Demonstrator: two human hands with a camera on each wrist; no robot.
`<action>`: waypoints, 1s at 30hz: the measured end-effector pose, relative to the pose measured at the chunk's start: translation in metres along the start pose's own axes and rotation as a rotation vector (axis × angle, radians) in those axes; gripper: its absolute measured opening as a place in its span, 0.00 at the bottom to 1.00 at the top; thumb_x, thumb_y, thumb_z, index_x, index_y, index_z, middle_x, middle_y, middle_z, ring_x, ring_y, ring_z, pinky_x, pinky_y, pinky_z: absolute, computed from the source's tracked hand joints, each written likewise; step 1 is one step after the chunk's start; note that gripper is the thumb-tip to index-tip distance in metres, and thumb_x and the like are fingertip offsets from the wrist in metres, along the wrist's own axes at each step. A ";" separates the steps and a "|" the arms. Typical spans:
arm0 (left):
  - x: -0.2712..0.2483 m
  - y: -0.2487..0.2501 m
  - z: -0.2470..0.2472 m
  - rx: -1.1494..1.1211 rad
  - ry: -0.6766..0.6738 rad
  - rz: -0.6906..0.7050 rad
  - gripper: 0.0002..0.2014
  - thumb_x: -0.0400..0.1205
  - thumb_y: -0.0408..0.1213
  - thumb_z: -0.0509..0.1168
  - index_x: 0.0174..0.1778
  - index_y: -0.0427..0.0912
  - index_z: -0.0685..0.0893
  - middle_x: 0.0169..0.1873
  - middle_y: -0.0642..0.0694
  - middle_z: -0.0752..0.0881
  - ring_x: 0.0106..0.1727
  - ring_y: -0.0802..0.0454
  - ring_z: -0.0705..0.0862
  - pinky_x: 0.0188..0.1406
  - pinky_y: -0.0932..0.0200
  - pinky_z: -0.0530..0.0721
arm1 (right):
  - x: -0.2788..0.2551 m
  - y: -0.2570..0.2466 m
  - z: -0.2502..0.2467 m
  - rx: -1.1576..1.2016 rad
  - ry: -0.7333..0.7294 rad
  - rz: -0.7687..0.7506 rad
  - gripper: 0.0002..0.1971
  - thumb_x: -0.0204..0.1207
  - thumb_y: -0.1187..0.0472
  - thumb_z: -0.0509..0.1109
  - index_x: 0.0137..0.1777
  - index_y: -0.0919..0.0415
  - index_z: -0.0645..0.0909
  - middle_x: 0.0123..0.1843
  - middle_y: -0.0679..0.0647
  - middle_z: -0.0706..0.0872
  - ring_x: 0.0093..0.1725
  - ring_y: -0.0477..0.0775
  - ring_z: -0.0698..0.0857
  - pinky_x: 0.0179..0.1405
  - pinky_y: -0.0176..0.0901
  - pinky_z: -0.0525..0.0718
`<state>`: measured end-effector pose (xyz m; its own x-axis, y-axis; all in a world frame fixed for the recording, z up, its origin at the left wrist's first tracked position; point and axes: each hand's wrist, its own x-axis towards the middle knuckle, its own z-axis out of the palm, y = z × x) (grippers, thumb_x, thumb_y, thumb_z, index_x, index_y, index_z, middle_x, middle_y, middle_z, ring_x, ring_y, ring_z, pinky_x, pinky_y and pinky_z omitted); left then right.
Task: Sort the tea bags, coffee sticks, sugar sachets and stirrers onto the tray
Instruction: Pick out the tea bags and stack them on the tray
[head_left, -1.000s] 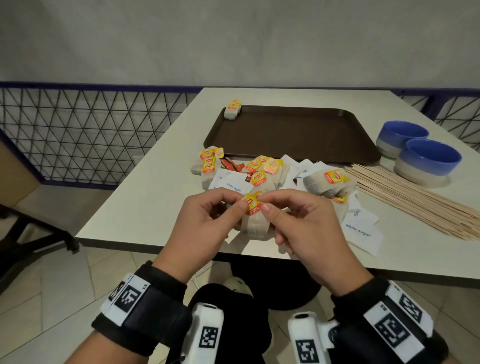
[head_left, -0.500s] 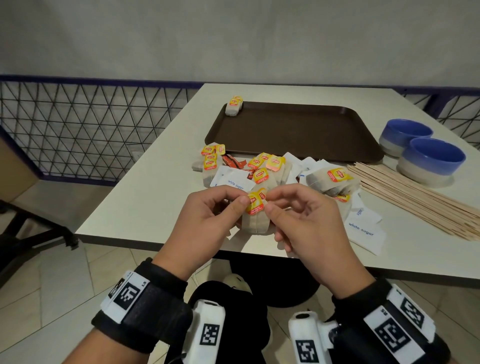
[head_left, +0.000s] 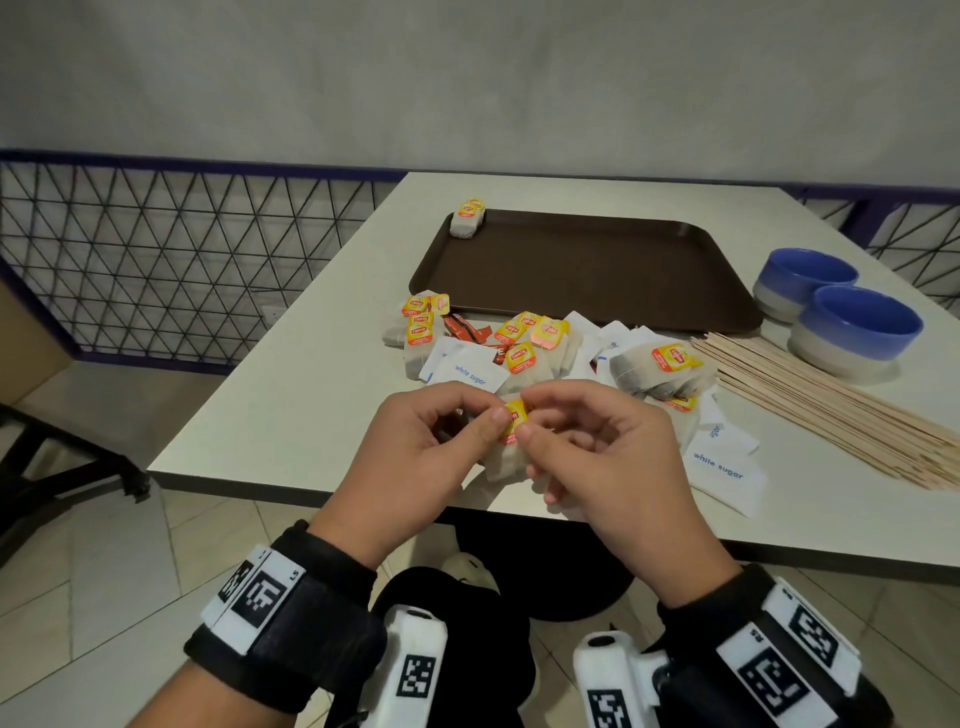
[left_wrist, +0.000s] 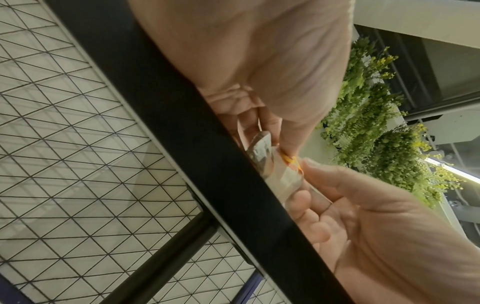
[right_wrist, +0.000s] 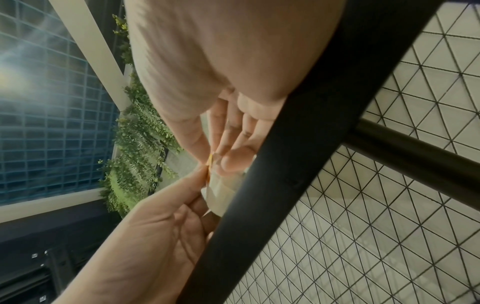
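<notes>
1. The left hand (head_left: 415, 457) and right hand (head_left: 597, 462) meet over the near edge of the table (head_left: 291, 415), both pinching the same tea bag (head_left: 506, 457) by its yellow tag (head_left: 515, 418).
2. Left thumb and curled fingers (head_left: 488, 423) grasp the tag from the left; right thumb and forefinger grasp it from the right. The bag's paper pouch hangs below between the 2 hands.
3. The left wrist view shows the pouch (left_wrist: 275, 170) held at the table's dark edge; the right wrist view shows it (right_wrist: 221, 191) between both thumbs.
4. The brown tray (head_left: 587, 270) lies farther back, with 1 tea bag stack (head_left: 467, 218) in its far left corner.
5. A mixed pile of tea bags (head_left: 524, 353), white sugar sachets (head_left: 470, 371) and red coffee sticks (head_left: 465, 330) sits between the tray and the hands.
6. Wooden stirrers (head_left: 831, 405) lie fanned out to the right, beside 2 blue bowls (head_left: 852, 332).
</notes>
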<state>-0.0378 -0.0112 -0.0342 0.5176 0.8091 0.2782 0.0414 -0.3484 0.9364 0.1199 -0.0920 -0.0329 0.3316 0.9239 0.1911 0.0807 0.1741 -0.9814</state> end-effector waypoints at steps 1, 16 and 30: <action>0.000 0.000 0.000 0.000 0.001 -0.001 0.06 0.83 0.38 0.71 0.46 0.44 0.93 0.38 0.49 0.91 0.38 0.53 0.86 0.39 0.60 0.84 | 0.000 0.001 0.000 -0.005 -0.004 0.004 0.13 0.78 0.70 0.78 0.53 0.51 0.91 0.42 0.58 0.91 0.31 0.55 0.87 0.25 0.45 0.85; 0.001 0.000 -0.012 -0.239 0.230 -0.047 0.09 0.84 0.23 0.67 0.48 0.39 0.91 0.43 0.42 0.93 0.42 0.48 0.91 0.42 0.52 0.91 | 0.019 -0.023 0.013 0.108 0.029 0.125 0.15 0.74 0.76 0.74 0.36 0.55 0.90 0.29 0.51 0.85 0.26 0.46 0.78 0.22 0.40 0.74; 0.004 -0.004 -0.020 -0.345 0.234 -0.078 0.05 0.86 0.28 0.65 0.56 0.39 0.81 0.43 0.28 0.89 0.44 0.46 0.89 0.44 0.56 0.88 | 0.035 -0.038 0.027 0.008 -0.003 -0.023 0.12 0.74 0.77 0.76 0.46 0.59 0.90 0.32 0.50 0.87 0.29 0.43 0.82 0.28 0.34 0.80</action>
<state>-0.0525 0.0030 -0.0328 0.3145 0.9263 0.2075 -0.2364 -0.1353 0.9622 0.1031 -0.0567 0.0111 0.3269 0.9206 0.2137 0.0810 0.1980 -0.9769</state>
